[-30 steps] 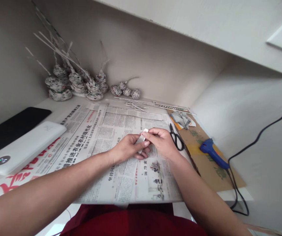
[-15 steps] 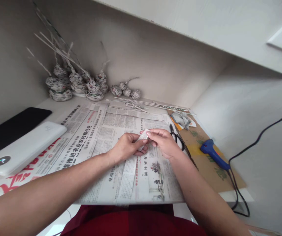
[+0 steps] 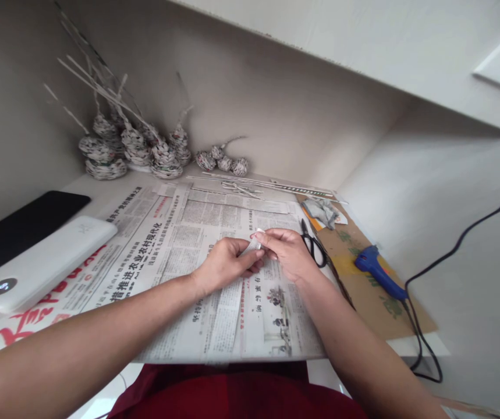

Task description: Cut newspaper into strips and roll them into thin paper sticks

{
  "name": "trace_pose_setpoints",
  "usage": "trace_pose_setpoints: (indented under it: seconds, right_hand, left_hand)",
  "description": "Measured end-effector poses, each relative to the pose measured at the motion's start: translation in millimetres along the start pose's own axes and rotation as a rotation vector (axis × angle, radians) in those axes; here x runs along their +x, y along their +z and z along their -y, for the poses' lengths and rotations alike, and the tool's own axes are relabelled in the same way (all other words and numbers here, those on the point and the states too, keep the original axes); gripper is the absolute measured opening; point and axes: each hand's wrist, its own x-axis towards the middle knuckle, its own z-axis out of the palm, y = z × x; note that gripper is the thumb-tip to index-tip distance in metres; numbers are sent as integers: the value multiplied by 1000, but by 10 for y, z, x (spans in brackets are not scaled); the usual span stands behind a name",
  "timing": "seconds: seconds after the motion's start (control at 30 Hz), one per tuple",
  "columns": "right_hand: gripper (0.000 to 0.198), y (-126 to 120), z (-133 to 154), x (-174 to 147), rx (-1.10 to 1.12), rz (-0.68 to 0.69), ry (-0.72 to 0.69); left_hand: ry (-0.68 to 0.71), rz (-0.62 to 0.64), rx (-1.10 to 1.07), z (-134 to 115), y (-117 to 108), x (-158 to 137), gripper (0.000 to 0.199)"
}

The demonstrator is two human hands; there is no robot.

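Between my two hands is a strip of newspaper [image 3: 251, 245], its upper end pinched by the fingers of my right hand [image 3: 288, 251]. My left hand [image 3: 227, 261] grips the strip lower down, thumb on top and fingers curled beneath. Both hands hover just above the newspaper sheets [image 3: 175, 285] spread over the table. The lower part of the strip is hard to tell apart from the printed paper behind it. Just right of my right hand lie black-handled scissors [image 3: 315, 247].
A blue glue gun [image 3: 380, 273] with a black cord rests on cardboard [image 3: 398, 323] at right. Woven paper gourds [image 3: 166, 160] and small paper balls [image 3: 224, 163] stand at the back, near thin paper sticks [image 3: 267, 182]. A white power bank [image 3: 66, 250] and black slab [image 3: 27, 221] lie left.
My fingers have shifted slightly on the paper strip, and less of it shows between the hands. Its upper end looks more folded or rolled. The surrounding things stay put.
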Motion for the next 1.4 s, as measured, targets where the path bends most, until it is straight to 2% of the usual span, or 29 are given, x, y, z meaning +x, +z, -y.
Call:
trace_pose_setpoints:
  seconds: [0.13,0.3,0.4,0.53,0.8,1.0,1.17,1.4]
  right_hand:
    - [30,22,-24,4,34,-29,25]
    - [37,72,-34,-6,66,-45,38]
    - [36,62,0,-24,35,19,37]
    - [27,10,54,-41,-33,139,61]
    - [32,23,-2,-20,2,41,64]
    - [36,31,20,-47,95,167,124]
    - [30,-30,41,-46,25,265,122]
    - [35,-25,-25,-27,106,237,162]
  left_hand:
    - [9,-2,15,26,-2,7,35]
    - [-47,21,-38,-27,27,-8,37]
    - [-69,57,-104,-30,28,-10,38]
    - [-30,115,-156,12,-1,4,39]
    - [-36,155,-126,29,5,6,38]
    - [-47,197,-170,22,4,0,36]
    - [-73,225,-209,31,-5,12,36]
    - [-89,246,-172,27,20,-4,35]
